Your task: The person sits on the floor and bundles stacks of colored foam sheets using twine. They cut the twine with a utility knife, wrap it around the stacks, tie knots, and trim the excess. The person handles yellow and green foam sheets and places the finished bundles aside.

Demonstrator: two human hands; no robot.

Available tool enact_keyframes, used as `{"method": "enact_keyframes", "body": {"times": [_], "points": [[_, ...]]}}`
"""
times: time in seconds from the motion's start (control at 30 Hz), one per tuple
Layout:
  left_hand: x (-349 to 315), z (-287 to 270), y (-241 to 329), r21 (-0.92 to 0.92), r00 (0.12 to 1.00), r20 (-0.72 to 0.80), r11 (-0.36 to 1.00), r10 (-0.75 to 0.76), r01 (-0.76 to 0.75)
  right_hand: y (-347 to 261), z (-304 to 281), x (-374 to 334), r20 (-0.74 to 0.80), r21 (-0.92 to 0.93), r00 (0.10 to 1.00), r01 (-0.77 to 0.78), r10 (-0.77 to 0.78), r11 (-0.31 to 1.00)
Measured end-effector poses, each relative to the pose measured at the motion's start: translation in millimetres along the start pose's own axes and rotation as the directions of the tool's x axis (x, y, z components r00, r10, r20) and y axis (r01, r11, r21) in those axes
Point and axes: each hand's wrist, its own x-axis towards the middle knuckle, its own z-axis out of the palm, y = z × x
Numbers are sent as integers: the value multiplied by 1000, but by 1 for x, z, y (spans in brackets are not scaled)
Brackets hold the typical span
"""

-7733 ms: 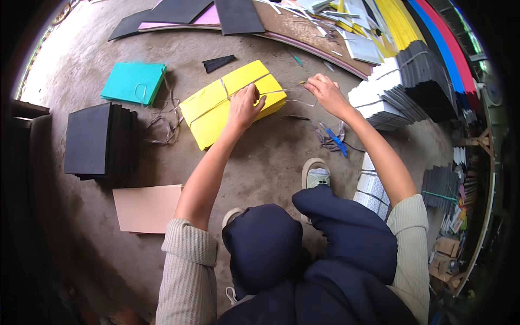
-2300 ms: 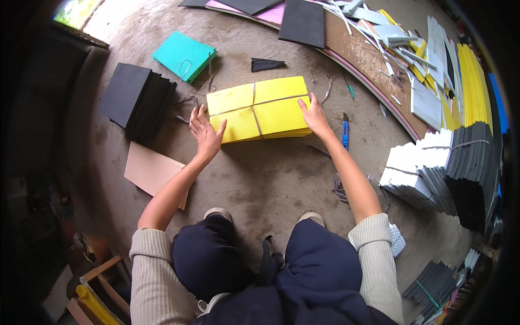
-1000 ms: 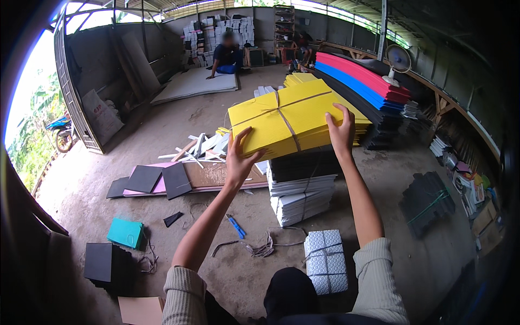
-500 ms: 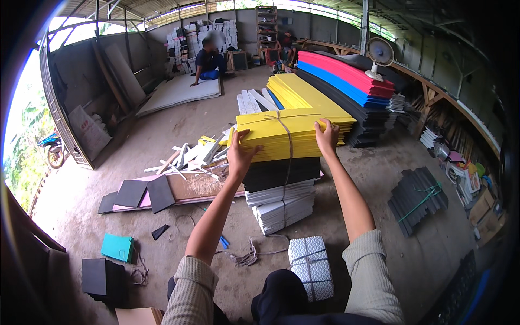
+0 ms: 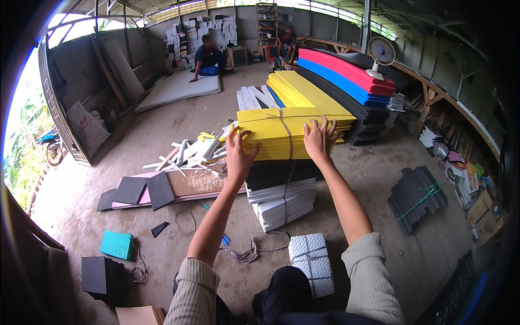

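Observation:
A tied stack of yellow foam sheets [image 5: 273,135] tops a pile of black sheets [image 5: 276,174] and white sheets [image 5: 284,208]. Grey cord runs around the yellow stack and down the pile's front. My left hand [image 5: 238,157] grips the left end of the yellow stack, fingers bent at its edge and thumb across the near face. At the right end, my right hand [image 5: 320,142] presses on the stack with curled, spaced fingertips near the top edge. On the floor close to my knees lies a white textured bundle [image 5: 312,262] bound with cord.
Large yellow sheets [image 5: 309,89] and a tall red, blue and black stack [image 5: 346,76] with a fan [image 5: 381,53] stand behind. Offcuts [image 5: 189,154] lie left. A tied dark bundle [image 5: 417,197] is on the right. A person [image 5: 208,59] sits at the back.
My right hand has shifted slightly left and its fingers have bent more against the yellow stack. The left hand stays at the left end. The pile looks unmoved.

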Motion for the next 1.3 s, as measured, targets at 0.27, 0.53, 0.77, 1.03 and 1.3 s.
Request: {"method": "enact_keyframes", "body": {"times": [0.27, 0.53, 0.77, 1.03, 1.3], "points": [[-10, -62, -31, -53, 998, 58, 998, -19, 22, -70, -30, -30, -167, 170, 934, 343, -316, 924], [-147, -252, -158, -41, 744, 498, 844, -446, 534, -264, -9, -193, -25, 683, 517, 634, -855, 363], [-373, -407, -211, 170, 502, 240, 545, -831, 821, -374, 47, -422, 171, 890, -316, 456, -933, 9], [-518, -437, -204, 292, 451, -147, 397, -880, 870, -410, 47, -507, 346, 882, -732, 467, -586, -64], [-509, -459, -228, 382, 519, -224, 415, -825, 825, -491, 105, -542, 219, 868, -553, 487, -804, -99]]}}
